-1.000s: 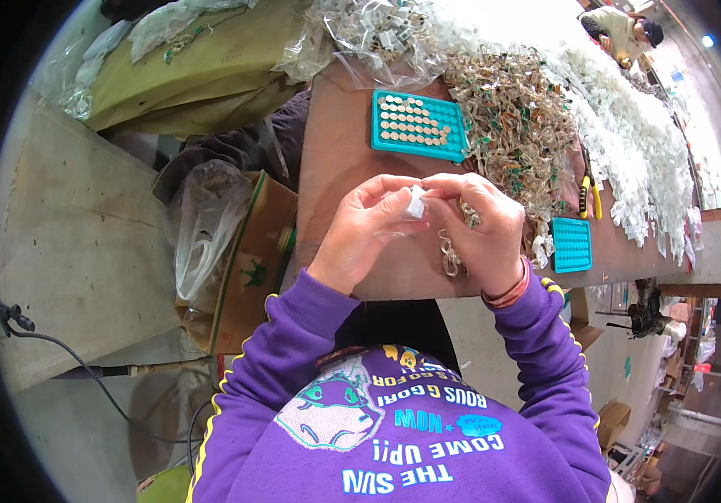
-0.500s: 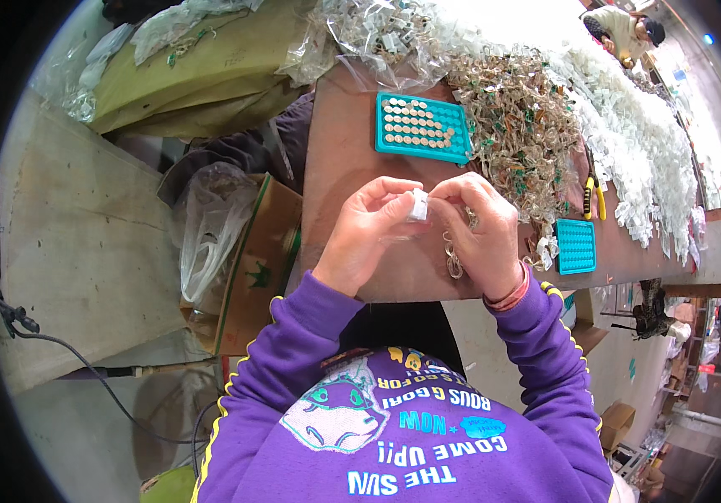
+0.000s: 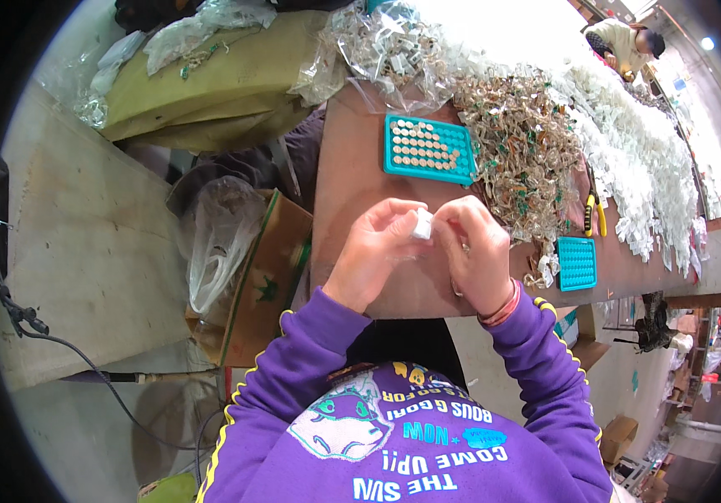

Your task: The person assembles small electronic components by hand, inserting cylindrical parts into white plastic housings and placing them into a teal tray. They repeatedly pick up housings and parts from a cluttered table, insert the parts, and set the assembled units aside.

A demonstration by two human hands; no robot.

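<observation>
Over the near part of the brown table, my two hands meet almost fingertip to fingertip. My left hand (image 3: 366, 253) is closed, pinching a small white block-shaped piece (image 3: 422, 224) between thumb and fingers. Right beside that piece, my right hand (image 3: 479, 261) has its thumb and fingertips pressed together. What sits in this pinch is too small to make out. A bit of thin, clear strand shows at the right palm, mostly covered by the hand. Beyond the hands lies a teal tray (image 3: 459, 139), partly filled with round silver discs like button cells.
A tangled heap of clear and green wired pieces (image 3: 518, 142) covers the table behind my right hand. Farther right spreads a white heap (image 3: 629, 180). Yellow-and-black pliers (image 3: 591, 215) lie near a second teal tray (image 3: 577, 263). A cardboard box (image 3: 261, 277) stands left; another person (image 3: 626, 46) is far right.
The whole scene sits slightly lower in the picture. My right hand has turned a little, and the loops that hung below it are now mostly hidden. The white piece stays in my left hand.
</observation>
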